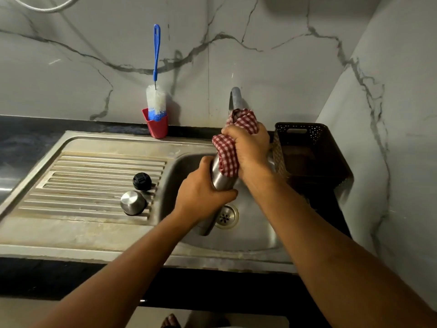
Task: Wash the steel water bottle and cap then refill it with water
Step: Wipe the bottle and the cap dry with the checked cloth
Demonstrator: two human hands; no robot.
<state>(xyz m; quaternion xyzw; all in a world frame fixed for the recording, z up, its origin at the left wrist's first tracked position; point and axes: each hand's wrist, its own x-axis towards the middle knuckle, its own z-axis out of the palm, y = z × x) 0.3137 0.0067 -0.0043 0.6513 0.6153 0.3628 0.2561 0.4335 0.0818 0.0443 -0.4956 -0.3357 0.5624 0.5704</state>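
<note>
Steel bottle (pixel 221 179) is held tilted over the sink (pixel 255 235), top end toward 12 o'clock, just below the tap (pixel 235 97). Left hand (pixel 203 192): fingers wrapped round the bottle's middle. Right hand (pixel 248 150): fingers clamp a checked cloth (pixel 227 152) onto the upper part. The mouth is hidden, probably under the cloth. Black cap (pixel 142 181) and steel lid (pixel 132 202) sit just beside each other on the drainboard (pixel 89 176), at 9 o'clock from the bottle. Brush (pixel 156 98) at 11, basket (pixel 307 147) at 3.

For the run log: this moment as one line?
left hand: grips steel bottle over sink | right hand: grips checked cloth on bottle | black cap, steel cup: on drainboard
</note>
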